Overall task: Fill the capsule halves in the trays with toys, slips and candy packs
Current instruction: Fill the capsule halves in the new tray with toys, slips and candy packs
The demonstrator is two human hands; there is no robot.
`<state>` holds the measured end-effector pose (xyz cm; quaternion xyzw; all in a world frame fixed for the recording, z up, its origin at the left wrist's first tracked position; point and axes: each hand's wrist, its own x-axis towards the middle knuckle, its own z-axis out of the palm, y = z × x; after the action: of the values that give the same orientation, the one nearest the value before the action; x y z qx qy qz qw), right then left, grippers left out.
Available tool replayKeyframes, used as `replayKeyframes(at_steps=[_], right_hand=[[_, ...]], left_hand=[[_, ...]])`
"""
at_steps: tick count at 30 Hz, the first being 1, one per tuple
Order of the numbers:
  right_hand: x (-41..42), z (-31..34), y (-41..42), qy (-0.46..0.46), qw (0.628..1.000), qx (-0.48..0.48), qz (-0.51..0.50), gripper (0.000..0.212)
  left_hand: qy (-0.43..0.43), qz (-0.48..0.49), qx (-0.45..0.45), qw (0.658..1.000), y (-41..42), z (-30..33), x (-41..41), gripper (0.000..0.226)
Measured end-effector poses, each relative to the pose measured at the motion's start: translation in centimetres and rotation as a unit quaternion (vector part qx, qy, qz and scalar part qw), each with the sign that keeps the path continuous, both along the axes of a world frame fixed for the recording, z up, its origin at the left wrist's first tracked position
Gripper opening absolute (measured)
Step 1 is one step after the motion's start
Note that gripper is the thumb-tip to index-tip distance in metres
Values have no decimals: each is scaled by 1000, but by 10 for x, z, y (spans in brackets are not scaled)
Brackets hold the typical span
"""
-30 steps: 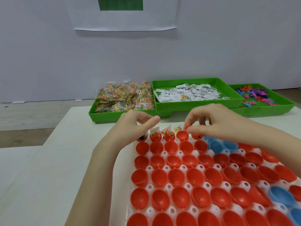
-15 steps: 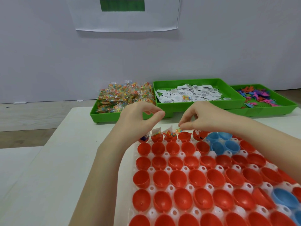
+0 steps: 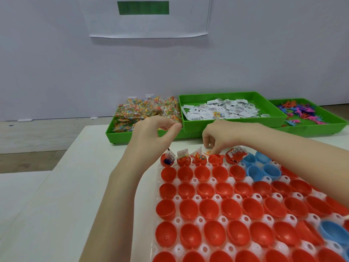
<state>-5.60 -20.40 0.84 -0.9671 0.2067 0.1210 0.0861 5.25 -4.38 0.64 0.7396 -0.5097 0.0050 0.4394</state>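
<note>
A white holed tray (image 3: 190, 197) holds rows of red capsule halves (image 3: 209, 208) and a few blue ones (image 3: 255, 173). Five red halves in the far row hold toys, slips and candy packs. My right hand (image 3: 224, 135) points down over the fourth of these halves (image 3: 216, 160), fingertips pinching a red toy (image 3: 217, 157) that sits in it. My left hand (image 3: 151, 140) hovers above the far-left filled half (image 3: 167, 160) with fingers curled towards the thumb. Its palm faces away, so anything it holds is hidden.
Three green bins stand at the table's far edge: candy packs (image 3: 136, 112) on the left, paper slips (image 3: 226, 110) in the middle, coloured toys (image 3: 302, 112) on the right. A white wall with a paper sheet (image 3: 149, 16) rises behind. Bare white tabletop (image 3: 56, 205) lies left of the tray.
My right hand has dropped from above the far row onto the fourth half, bringing the red toy into it. My left hand has drifted slightly up and away from the row.
</note>
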Motion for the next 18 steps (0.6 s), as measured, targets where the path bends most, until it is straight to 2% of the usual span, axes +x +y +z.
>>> replayKeyframes(at_steps=[2,6,9,12,16,18], right_hand=[[1,-2,2,6,999,-31,19,15],[-2,0,1,-4,999,-20,33,7],[-3,1,1,1,997,-51,57,4],[-1,-4,0,-7,994,-79,69,20],[-3,-2,-2,-46,997,-35,45,12],[-7,6,-3,-104,994,16,20,12]], left_hand=[[-2,0,1,1000,0,-1,0,20],[1,0,-2,1000,0,-1,1,21],[4,-3,-2,1000,-1,-2,0,20],[5,-7,0,1000,-2,-3,0,19],[5,-7,-2,1000,-2,-3,-1,20],[7,-3,-10,1000,-2,-2,-1,19]])
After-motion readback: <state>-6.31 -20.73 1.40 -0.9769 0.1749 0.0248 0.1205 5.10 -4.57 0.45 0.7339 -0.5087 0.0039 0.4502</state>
